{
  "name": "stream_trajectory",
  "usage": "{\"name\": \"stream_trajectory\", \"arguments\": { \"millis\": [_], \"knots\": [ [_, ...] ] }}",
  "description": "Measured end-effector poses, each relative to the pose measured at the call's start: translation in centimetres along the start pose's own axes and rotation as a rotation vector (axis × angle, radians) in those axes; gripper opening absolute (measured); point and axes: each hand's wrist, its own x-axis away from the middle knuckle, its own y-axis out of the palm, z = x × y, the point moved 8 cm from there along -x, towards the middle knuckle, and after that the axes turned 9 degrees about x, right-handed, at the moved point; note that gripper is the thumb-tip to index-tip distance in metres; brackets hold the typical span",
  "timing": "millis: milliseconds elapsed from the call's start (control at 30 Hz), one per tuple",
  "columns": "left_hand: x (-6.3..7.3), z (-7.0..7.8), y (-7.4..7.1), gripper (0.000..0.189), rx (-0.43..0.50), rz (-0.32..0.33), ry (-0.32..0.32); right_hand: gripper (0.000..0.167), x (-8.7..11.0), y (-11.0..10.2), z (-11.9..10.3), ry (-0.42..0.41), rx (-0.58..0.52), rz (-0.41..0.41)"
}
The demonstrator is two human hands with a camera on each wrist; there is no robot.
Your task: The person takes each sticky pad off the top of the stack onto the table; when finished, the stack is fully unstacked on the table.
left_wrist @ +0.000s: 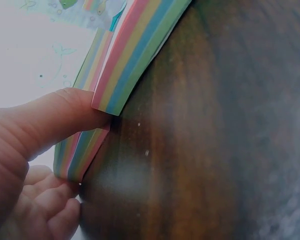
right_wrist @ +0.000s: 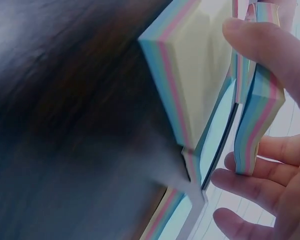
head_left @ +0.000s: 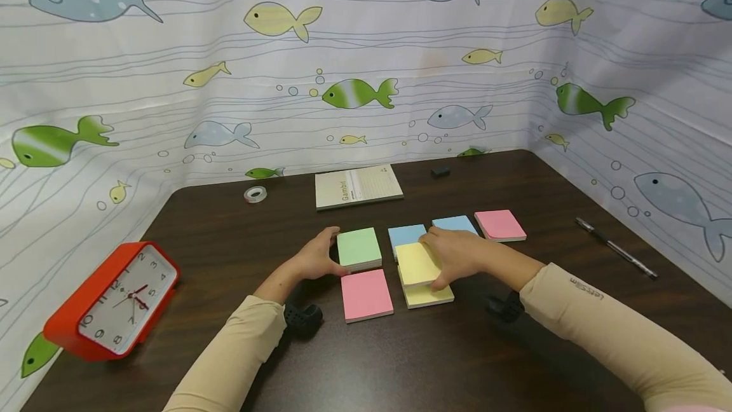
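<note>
My left hand (head_left: 316,257) holds the left side of a green-topped stack of sticky notes (head_left: 359,248), thumb at its front edge and fingers at the back. Two layered pads show in this stack (left_wrist: 65,156) in the left wrist view. Right in front lies a pink sticky note pad (head_left: 367,296), its corner beside my thumb. My right hand (head_left: 457,254) pinches a yellow-topped sticky note pad (right_wrist: 260,117) between thumb and fingers. It is raised over another yellow pad (head_left: 430,296) on the table. Behind it sits a blue pad (head_left: 406,234), partly covered in the head view.
Another blue pad (head_left: 454,224) and a pink pad (head_left: 500,226) lie to the right. A notebook (head_left: 359,187), a tape roll (head_left: 255,194) and a small black block (head_left: 440,171) are farther back. A red clock (head_left: 117,301) stands left; a pen (head_left: 616,248) lies right.
</note>
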Motion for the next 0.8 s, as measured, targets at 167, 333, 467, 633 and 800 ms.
{"name": "stream_trajectory", "arguments": {
  "millis": [167,333,467,633,800],
  "knots": [
    [-0.1,0.1,0.0,0.092,-0.007,0.002,0.008,0.083,1.2,-0.2,1.0,0.036,-0.015,0.004],
    [-0.1,0.1,0.0,0.091,-0.012,0.001,0.001,0.081,2.3,-0.1,1.9,0.054,-0.029,-0.004],
    [-0.1,0.1,0.0,0.092,-0.006,0.000,0.003,0.083,3.1,0.0,2.7,0.061,-0.032,-0.011],
    [-0.1,0.1,0.0,0.091,0.000,0.004,0.002,0.081,4.0,0.2,3.5,0.073,-0.038,-0.018],
    [0.0,0.0,0.0,0.091,-0.003,0.006,-0.007,0.080,4.9,0.6,4.2,0.062,-0.034,-0.007]
  ]
}}
